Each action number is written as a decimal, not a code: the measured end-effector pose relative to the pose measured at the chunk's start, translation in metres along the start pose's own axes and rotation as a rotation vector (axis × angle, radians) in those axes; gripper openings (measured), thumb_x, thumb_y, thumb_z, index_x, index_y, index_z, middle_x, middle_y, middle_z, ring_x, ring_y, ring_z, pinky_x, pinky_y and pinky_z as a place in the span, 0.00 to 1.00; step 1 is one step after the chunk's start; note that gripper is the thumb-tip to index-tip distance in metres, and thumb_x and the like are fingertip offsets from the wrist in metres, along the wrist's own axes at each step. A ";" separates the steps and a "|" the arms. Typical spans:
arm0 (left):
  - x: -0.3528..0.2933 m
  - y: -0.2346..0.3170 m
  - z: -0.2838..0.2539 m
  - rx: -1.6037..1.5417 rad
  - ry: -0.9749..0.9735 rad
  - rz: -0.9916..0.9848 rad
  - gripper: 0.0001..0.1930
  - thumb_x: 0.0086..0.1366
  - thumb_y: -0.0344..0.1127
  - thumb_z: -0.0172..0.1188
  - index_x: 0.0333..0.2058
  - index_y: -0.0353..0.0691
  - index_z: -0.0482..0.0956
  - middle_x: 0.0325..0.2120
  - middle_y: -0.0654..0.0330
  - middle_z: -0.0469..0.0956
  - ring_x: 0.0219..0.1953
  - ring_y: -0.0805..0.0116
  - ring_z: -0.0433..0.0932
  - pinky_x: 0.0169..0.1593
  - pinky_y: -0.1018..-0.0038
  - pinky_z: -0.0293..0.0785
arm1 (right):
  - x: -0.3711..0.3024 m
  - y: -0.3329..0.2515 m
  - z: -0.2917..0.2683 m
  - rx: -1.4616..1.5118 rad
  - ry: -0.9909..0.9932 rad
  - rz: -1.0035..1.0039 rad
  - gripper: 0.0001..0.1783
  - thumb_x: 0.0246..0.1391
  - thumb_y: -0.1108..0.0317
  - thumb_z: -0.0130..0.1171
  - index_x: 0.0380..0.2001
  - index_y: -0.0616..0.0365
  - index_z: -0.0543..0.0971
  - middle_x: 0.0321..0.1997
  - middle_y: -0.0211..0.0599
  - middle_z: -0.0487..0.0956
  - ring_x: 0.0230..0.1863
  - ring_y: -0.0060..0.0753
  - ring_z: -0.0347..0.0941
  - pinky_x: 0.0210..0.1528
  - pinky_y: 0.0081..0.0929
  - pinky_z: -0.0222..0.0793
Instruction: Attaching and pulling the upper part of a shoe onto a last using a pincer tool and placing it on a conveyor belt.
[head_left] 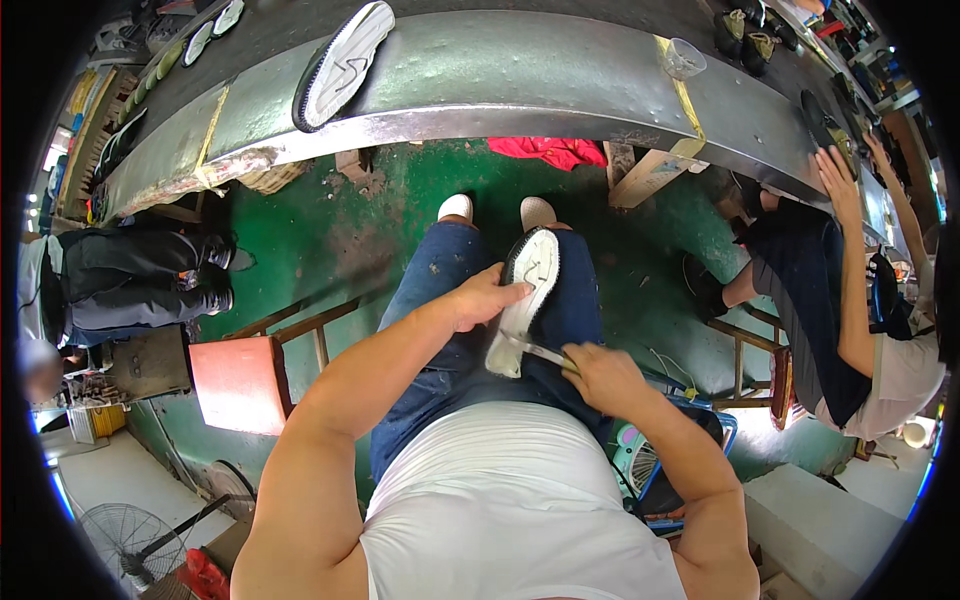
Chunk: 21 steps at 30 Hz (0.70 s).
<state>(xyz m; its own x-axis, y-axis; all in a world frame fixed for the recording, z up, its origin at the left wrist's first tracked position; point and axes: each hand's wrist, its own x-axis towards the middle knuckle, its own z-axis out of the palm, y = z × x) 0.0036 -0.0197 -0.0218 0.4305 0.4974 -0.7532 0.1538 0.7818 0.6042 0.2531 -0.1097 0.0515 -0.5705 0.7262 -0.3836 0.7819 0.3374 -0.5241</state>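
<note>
Across my thighs lies a shoe (536, 272), its white underside turned up and a dark edge running round it. My left hand (482, 298) grips it at the side, with the thumb pressed on the white surface. My right hand (604, 379) is closed round the yellowish-green grip of a slim metal hand tool (541, 351). The tool's metal end touches or hovers just over the narrow end of the shoe; I cannot tell which. Some blur on the right hand and the tool's small size hide its exact kind.
A metal-topped bench (520, 75) spans the far side, bearing another upturned shoe (345, 68) and a clear plastic cup (683, 60). A red-seated stool (238, 383) stands left. Another person (850, 290) sits at right; dark-trousered legs (130, 280) show at left. A pedestal fan (135, 550) is lower left.
</note>
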 end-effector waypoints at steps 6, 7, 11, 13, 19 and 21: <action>-0.031 -0.025 0.040 0.343 0.209 0.305 0.39 0.74 0.46 0.49 0.72 0.34 0.40 0.66 0.45 0.61 0.67 0.56 0.62 0.68 0.69 0.57 | -0.017 0.018 0.022 0.124 -0.084 0.171 0.12 0.61 0.64 0.56 0.41 0.62 0.76 0.35 0.55 0.81 0.39 0.61 0.79 0.42 0.49 0.74; -0.034 -0.050 0.032 0.393 0.160 0.338 0.40 0.75 0.45 0.47 0.72 0.37 0.32 0.69 0.45 0.53 0.70 0.56 0.56 0.70 0.69 0.52 | -0.017 0.016 0.013 0.160 -0.105 0.169 0.12 0.61 0.64 0.57 0.40 0.62 0.76 0.34 0.57 0.81 0.38 0.62 0.78 0.42 0.49 0.74; -0.045 -0.076 0.035 0.306 0.069 0.320 0.43 0.74 0.41 0.47 0.72 0.40 0.25 0.73 0.45 0.37 0.74 0.55 0.44 0.73 0.70 0.44 | -0.021 0.030 -0.018 0.594 -0.448 0.297 0.15 0.63 0.59 0.57 0.39 0.63 0.76 0.29 0.47 0.80 0.34 0.48 0.80 0.38 0.40 0.74; -0.043 -0.070 0.039 0.225 0.100 0.282 0.44 0.72 0.40 0.50 0.73 0.39 0.27 0.74 0.43 0.34 0.75 0.51 0.42 0.73 0.67 0.45 | -0.017 0.014 -0.037 0.597 -0.321 0.292 0.15 0.64 0.59 0.56 0.38 0.63 0.75 0.28 0.45 0.79 0.33 0.44 0.79 0.37 0.38 0.74; -0.029 -0.076 0.044 0.454 0.328 0.466 0.50 0.67 0.32 0.58 0.73 0.41 0.26 0.71 0.43 0.48 0.71 0.56 0.53 0.70 0.72 0.51 | 0.014 0.000 0.017 0.220 0.108 0.110 0.20 0.66 0.54 0.52 0.36 0.63 0.74 0.33 0.58 0.79 0.38 0.64 0.76 0.39 0.51 0.70; -0.033 -0.068 0.035 0.398 0.209 0.309 0.54 0.63 0.39 0.63 0.72 0.36 0.29 0.70 0.38 0.46 0.73 0.46 0.47 0.73 0.65 0.48 | 0.021 0.009 0.002 0.288 0.047 0.119 0.20 0.66 0.54 0.52 0.36 0.64 0.74 0.33 0.59 0.79 0.37 0.64 0.76 0.39 0.51 0.71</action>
<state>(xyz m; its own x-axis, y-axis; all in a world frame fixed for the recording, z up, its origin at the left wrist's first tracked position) 0.0102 -0.1026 -0.0282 0.3291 0.7775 -0.5359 0.3905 0.4047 0.8269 0.2476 -0.0929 0.0374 -0.4618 0.7797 -0.4230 0.7352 0.0696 -0.6743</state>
